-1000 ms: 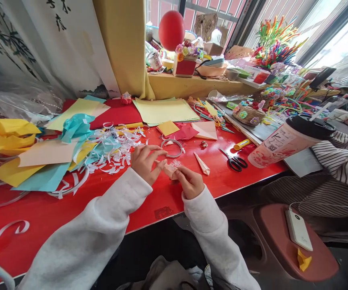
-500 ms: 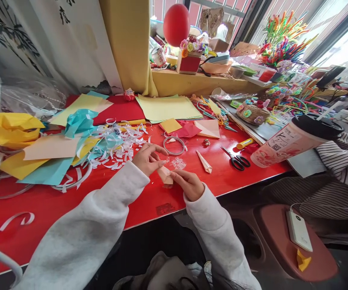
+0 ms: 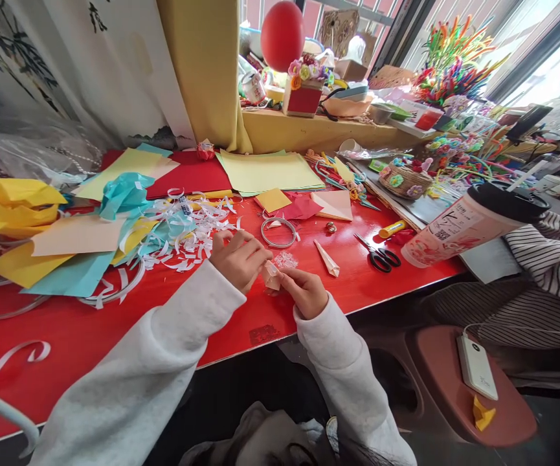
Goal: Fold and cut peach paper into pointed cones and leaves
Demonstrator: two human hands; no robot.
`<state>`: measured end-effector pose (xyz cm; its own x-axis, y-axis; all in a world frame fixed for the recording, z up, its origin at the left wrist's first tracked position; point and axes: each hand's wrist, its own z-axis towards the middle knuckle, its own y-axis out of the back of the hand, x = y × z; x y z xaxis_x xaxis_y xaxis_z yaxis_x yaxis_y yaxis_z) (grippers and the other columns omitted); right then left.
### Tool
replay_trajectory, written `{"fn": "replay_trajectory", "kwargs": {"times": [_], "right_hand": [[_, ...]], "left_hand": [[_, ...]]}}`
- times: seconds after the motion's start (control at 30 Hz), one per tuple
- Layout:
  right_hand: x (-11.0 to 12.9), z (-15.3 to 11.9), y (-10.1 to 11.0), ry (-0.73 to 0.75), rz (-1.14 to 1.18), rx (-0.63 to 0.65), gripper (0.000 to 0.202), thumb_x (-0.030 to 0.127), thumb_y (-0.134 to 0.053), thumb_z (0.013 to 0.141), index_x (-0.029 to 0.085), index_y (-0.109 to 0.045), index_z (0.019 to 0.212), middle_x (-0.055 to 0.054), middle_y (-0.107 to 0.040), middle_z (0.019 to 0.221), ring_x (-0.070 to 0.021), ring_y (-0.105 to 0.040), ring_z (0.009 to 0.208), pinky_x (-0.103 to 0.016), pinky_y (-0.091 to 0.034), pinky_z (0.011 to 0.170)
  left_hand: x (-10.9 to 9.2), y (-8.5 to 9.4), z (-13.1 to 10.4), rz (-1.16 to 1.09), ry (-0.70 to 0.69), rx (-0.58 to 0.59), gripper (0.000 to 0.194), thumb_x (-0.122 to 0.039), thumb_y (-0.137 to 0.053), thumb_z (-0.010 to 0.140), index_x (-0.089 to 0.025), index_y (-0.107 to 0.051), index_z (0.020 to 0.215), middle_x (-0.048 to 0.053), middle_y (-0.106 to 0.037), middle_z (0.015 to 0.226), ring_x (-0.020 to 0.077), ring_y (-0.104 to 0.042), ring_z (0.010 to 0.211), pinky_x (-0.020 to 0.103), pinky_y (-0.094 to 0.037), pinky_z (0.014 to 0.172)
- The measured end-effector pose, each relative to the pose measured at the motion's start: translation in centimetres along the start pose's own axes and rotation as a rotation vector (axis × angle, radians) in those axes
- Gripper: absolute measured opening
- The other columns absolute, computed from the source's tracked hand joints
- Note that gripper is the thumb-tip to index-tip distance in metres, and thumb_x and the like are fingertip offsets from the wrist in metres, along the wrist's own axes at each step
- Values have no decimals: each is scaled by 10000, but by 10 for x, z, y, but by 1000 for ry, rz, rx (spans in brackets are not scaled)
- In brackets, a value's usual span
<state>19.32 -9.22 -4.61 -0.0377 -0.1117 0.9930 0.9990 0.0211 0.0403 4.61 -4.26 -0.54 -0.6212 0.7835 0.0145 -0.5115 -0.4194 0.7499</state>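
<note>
L hand [image 3: 241,260] more curled; cup [image 3: 471,226] QR [image 3: 443,234]

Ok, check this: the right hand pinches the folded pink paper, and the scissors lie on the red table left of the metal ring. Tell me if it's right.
No: the scissors lie on the red table right of the metal ring, as the head view shows. The right hand does pinch the folded pink paper.
</note>
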Motion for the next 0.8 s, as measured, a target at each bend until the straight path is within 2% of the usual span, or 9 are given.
{"fn": "replay_trajectory", "kwargs": {"times": [0.2,0.4,0.63,0.8], "right_hand": [[-5,0,3,101,-171,-31,264,336,-468,735,143,-602,854,-45,-635,698,-132,-604,623,-259,-512,618],[4,-1,4,257,-501,-45,223,269,-441,753,161,-616,839,-38,-644,696,-107,-580,575,-222,-480,567],[11,0,2,351,-586,-53,212,235,-429,762,149,-614,817,-44,-646,685,-103,-582,569,-200,-465,551],[5,1,4,390,-630,-79,215,247,-429,766,158,-615,827,-35,-647,691,-92,-561,536,-195,-446,524]], "left_hand": [[-3,-1,-2,-54,-1,25,133,-250,-441,765,-271,-542,849,-50,-631,883,198,-507,855,389,-178,788],[-5,-5,-3,-135,23,81,149,-275,-416,784,-278,-544,860,-67,-641,869,188,-518,888,379,-175,789],[-4,-7,-5,-122,-26,21,151,-245,-417,784,-272,-544,861,-76,-640,882,178,-534,867,366,-190,764],[-4,-5,-5,-136,-18,42,159,-244,-419,783,-277,-542,878,-79,-634,906,177,-526,884,371,-189,783]]}}
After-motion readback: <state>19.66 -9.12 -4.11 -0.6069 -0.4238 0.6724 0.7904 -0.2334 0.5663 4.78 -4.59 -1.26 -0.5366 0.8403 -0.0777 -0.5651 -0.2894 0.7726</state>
